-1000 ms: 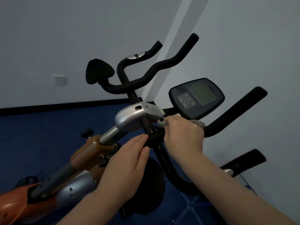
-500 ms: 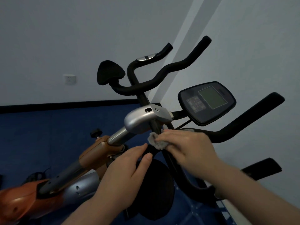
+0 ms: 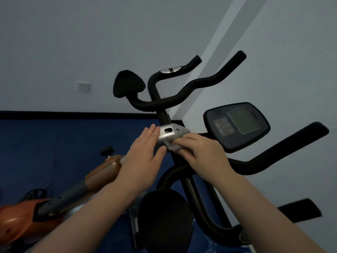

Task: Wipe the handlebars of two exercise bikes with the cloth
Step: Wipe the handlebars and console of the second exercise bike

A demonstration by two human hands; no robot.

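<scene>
An exercise bike's black handlebars (image 3: pixel 284 152) spread in front of me, one arm reaching right, another curving down low. My right hand (image 3: pixel 202 152) is shut on a small grey cloth (image 3: pixel 170 147) and presses it against the silver bracket (image 3: pixel 168 133) at the middle of the bars. My left hand (image 3: pixel 144 154) rests flat with fingers extended on the left side of that bracket. A second set of black handlebars (image 3: pixel 191 89) stands behind, higher up.
A black console (image 3: pixel 237 126) with a screen sits right of the bracket. An orange bike frame (image 3: pixel 102 172) runs down to the left. A black round pad (image 3: pixel 165 223) is below my hands. White walls meet in a corner behind; the floor is blue.
My left hand has slid up onto the silver bracket. My right hand with the cloth has moved up from the black stem to the bracket's lower edge. The view has tilted upward.
</scene>
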